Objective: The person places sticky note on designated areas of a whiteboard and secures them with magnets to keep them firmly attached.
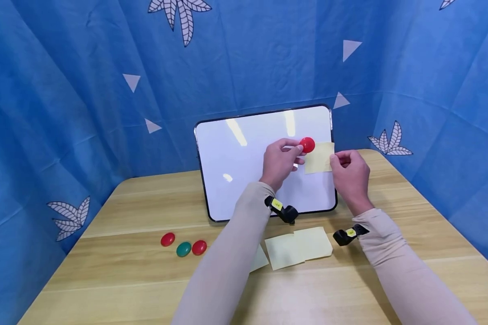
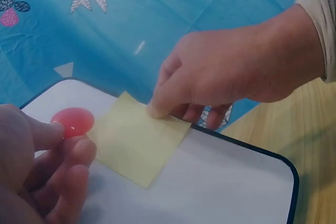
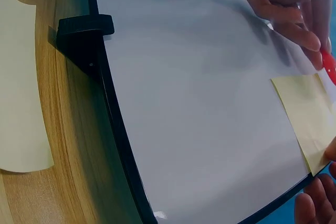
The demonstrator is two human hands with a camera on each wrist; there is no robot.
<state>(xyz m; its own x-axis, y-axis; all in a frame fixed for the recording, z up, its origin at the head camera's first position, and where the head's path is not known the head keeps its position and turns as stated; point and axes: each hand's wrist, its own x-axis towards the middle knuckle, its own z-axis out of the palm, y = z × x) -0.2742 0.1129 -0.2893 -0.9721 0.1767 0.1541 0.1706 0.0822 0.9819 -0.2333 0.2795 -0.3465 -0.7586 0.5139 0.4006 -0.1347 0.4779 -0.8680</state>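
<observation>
Between thumb and fingers, my left hand [image 1: 279, 161] pinches a round red magnet [image 1: 307, 145] near the upper left corner of a yellow sticky note [image 1: 319, 159]. That note lies against the right part of a whiteboard [image 1: 244, 171] with a black frame. My right hand [image 1: 351, 176] pinches the note's right edge at the board's side, thumb in front. In the left wrist view the red magnet [image 2: 73, 122] overlaps the edge of the note [image 2: 142, 140]. The right wrist view shows the note [image 3: 304, 119] flat over the white surface, with the magnet [image 3: 328, 66] partly cut off.
On the wooden table [image 1: 138, 280] lie a red magnet [image 1: 167, 239], a green magnet [image 1: 183, 249] and another red magnet [image 1: 199, 247]. More yellow notes [image 1: 313, 243] lie before the board, one partly behind my left sleeve. A blue curtain [image 1: 252, 67] hangs behind.
</observation>
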